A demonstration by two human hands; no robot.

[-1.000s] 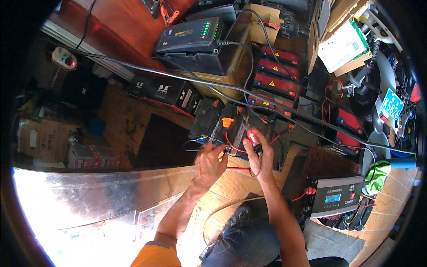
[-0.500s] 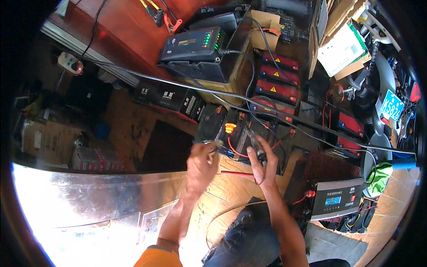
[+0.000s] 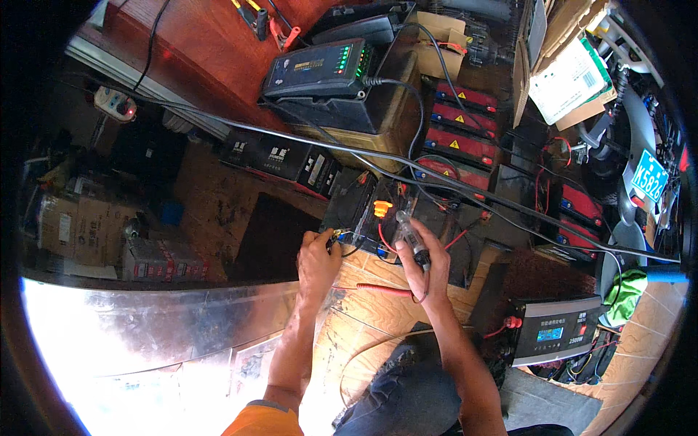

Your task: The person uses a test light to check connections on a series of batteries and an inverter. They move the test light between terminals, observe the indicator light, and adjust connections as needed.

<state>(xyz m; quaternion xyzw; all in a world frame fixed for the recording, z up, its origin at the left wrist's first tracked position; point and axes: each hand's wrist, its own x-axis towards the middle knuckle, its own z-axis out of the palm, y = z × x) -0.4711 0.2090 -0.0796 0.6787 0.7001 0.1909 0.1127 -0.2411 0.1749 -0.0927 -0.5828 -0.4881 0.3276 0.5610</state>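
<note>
My right hand is closed around a test light with a clear, rounded body and a dark lower end. A cord hangs from it near a coiled red lead. On the left, my left hand pinches a small black-and-yellow piece with thin wiring; its exact kind is too small to tell. Both hands are over the near edge of black batteries. An orange-yellow connector with a red wire stands between the hands, a little farther away.
Thick grey cables cross above the batteries. A black charger with green lights stands beyond, near red-topped batteries. An inverter with a lit screen lies at the right. A metal sheet spans the lower left.
My left hand has moved slightly left and down and is no longer blurred. The test light has tilted, showing more of its clear body. The view has shifted slightly.
</note>
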